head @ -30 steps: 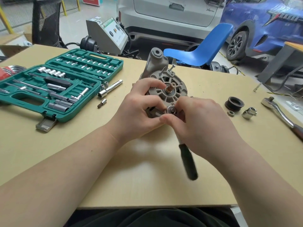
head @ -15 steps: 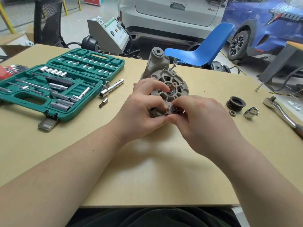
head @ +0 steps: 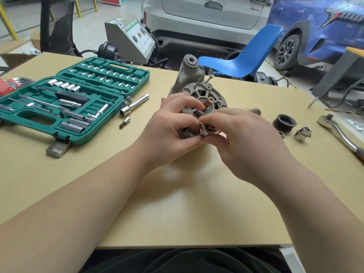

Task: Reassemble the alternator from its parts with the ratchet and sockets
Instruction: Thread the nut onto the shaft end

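Observation:
The grey alternator (head: 204, 91) stands on the table centre, its shaft (head: 208, 102) pointing towards me and two long bolts sticking out at its top. My left hand (head: 169, 131) grips its left front side, one finger near the shaft. My right hand (head: 246, 138) holds the head of a small ratchet (head: 208, 128) against the housing's lower front. A blurred dark end, probably its handle (head: 255, 110), shows beyond my right knuckles. The bolt under the ratchet head is hidden.
An open green socket case (head: 59, 103) lies at the left, with an extension bar (head: 134, 105) and a loose bit socket (head: 124, 122) beside it. To the right lie a black pulley (head: 284, 122), a nut (head: 281, 133), a chrome socket (head: 302, 133) and a large ratchet (head: 334, 127).
The small ratchet's dark handle pointed towards me a second ago; it has swung away under my right hand and now shows blurred on the far side. My left hand stays on the alternator.

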